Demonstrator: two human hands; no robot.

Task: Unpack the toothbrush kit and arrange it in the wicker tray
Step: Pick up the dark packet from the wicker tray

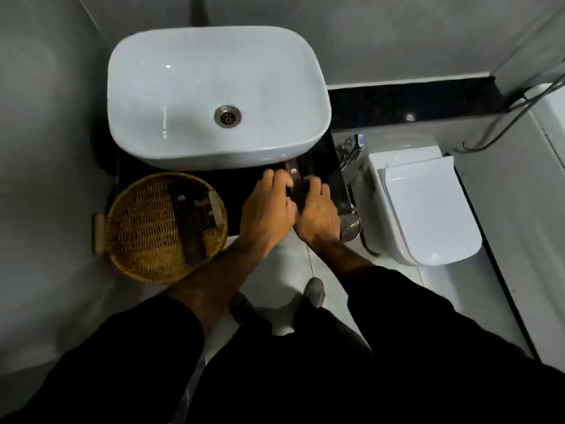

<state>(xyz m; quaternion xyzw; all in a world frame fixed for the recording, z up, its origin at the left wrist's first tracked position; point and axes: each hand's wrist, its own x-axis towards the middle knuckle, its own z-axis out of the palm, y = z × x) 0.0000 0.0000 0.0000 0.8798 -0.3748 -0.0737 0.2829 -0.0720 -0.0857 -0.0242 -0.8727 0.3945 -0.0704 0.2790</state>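
Observation:
A round wicker tray (143,240) sits at the left front corner of the black counter, partly over its edge. Two dark slim kit boxes (189,221) with small white logos lie in it side by side. On the counter right of the tray, my left hand (266,209) and my right hand (318,212) meet around another dark slim box (293,175) with the same logo. Both hands have fingers on it; most of the box is hidden under them.
A white basin (214,96) fills the counter behind the hands. A white toilet (425,203) stands to the right, with a chrome spray fitting (351,151) and a metal bin (351,224) between it and the counter (318,154). Pale floor tiles and my shoes lie below.

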